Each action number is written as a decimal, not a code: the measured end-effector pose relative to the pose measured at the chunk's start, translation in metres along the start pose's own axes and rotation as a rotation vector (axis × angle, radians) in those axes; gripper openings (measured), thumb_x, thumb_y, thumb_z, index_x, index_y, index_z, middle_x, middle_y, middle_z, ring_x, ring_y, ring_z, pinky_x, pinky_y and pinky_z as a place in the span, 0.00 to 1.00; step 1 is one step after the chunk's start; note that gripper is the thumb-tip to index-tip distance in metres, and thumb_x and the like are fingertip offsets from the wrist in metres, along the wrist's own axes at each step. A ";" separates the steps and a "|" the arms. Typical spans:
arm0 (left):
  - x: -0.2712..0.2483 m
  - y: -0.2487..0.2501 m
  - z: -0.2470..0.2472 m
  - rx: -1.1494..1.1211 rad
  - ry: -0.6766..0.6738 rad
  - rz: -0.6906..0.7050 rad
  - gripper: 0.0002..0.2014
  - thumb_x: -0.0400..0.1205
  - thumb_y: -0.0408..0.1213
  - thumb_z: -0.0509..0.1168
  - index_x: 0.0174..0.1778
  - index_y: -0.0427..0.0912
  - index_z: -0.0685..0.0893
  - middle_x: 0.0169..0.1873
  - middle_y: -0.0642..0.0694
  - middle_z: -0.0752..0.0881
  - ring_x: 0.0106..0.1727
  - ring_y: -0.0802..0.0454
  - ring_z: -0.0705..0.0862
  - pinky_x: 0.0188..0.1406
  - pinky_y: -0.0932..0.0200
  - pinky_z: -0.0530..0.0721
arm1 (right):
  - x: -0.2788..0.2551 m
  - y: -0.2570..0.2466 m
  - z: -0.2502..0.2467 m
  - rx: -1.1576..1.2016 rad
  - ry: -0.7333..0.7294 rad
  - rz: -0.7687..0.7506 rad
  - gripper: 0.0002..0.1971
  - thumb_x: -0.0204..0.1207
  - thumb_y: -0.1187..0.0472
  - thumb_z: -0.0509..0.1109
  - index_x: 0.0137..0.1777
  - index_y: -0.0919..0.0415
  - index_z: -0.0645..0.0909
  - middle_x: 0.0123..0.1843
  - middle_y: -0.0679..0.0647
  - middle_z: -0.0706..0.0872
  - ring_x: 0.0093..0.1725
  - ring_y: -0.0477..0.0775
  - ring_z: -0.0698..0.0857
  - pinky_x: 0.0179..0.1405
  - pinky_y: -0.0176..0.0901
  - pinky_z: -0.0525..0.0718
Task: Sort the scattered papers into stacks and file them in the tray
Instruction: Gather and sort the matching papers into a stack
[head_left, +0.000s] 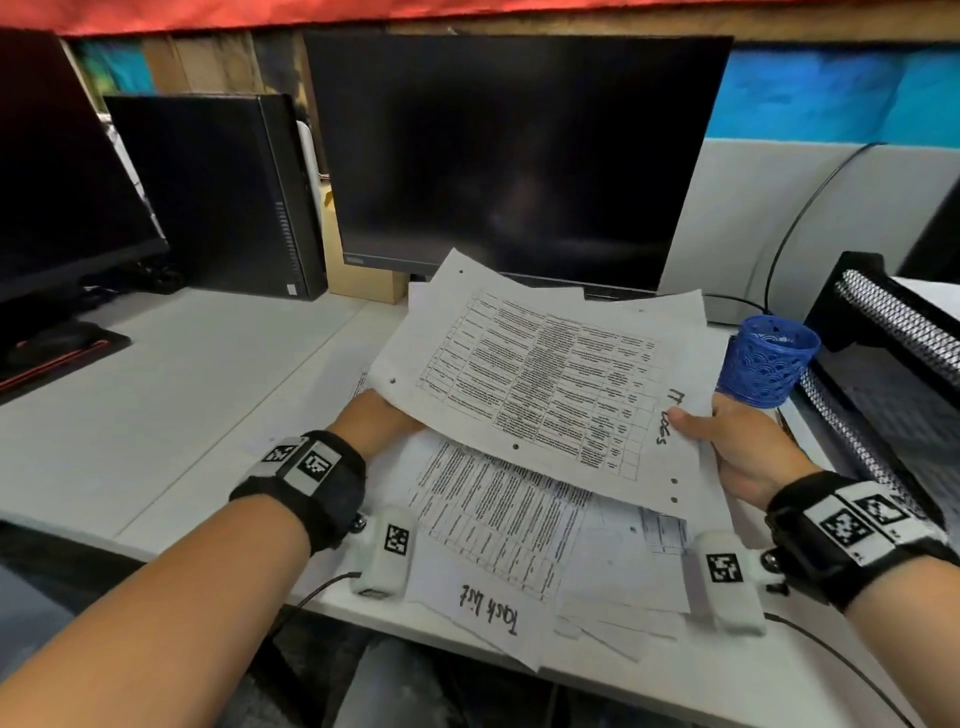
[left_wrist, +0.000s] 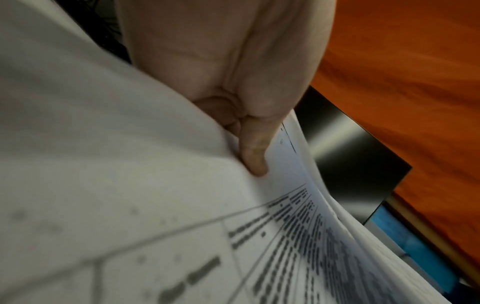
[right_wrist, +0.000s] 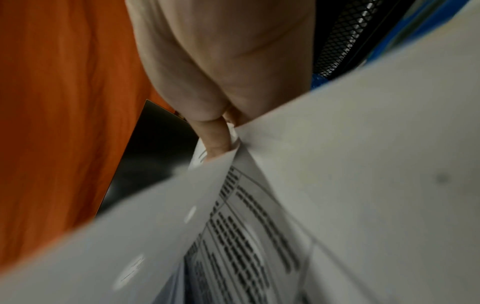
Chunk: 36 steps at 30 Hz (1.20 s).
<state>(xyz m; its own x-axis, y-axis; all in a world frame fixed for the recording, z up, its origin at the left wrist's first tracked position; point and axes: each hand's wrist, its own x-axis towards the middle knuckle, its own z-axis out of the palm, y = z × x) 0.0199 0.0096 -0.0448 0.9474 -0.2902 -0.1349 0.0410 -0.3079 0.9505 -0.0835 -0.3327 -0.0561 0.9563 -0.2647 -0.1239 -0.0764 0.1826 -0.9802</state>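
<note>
A bundle of printed sheets with tables is lifted above the desk between both hands. My left hand grips its left edge, most of the hand hidden under the paper; in the left wrist view the thumb lies on the top sheet. My right hand pinches the right edge, thumb on top beside handwriting. In the right wrist view the thumb disappears between sheets. More papers lie spread on the desk below, one marked "Task list". The black mesh tray stands at the right.
A blue mesh pen cup stands between the papers and the tray. A dark monitor is right behind the papers. A black computer case and a second monitor are at the left, with bare white desk in front.
</note>
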 end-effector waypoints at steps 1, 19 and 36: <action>0.000 0.001 -0.003 0.034 0.029 -0.008 0.14 0.74 0.40 0.73 0.55 0.45 0.87 0.54 0.50 0.88 0.58 0.50 0.85 0.63 0.48 0.80 | 0.000 -0.002 -0.002 -0.030 0.001 -0.008 0.52 0.40 0.51 0.89 0.69 0.66 0.77 0.60 0.63 0.88 0.59 0.65 0.87 0.54 0.58 0.87; 0.009 0.026 -0.022 0.127 -0.174 -0.006 0.14 0.84 0.47 0.63 0.62 0.48 0.84 0.57 0.46 0.89 0.59 0.44 0.86 0.71 0.42 0.74 | -0.012 -0.044 0.034 -0.613 0.003 -0.025 0.07 0.75 0.54 0.74 0.51 0.51 0.85 0.41 0.54 0.93 0.39 0.58 0.92 0.45 0.57 0.90; 0.004 0.014 -0.015 0.031 0.022 -0.020 0.20 0.79 0.37 0.70 0.67 0.38 0.81 0.62 0.44 0.85 0.61 0.46 0.82 0.68 0.50 0.75 | -0.003 -0.021 0.014 0.019 0.166 0.182 0.11 0.86 0.64 0.56 0.55 0.61 0.81 0.43 0.58 0.91 0.41 0.58 0.90 0.34 0.52 0.90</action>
<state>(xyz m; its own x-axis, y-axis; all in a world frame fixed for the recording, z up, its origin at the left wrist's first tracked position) 0.0288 0.0177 -0.0280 0.9533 -0.2636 -0.1474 0.0507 -0.3413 0.9386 -0.0812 -0.3228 -0.0326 0.8677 -0.3777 -0.3232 -0.2363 0.2585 -0.9367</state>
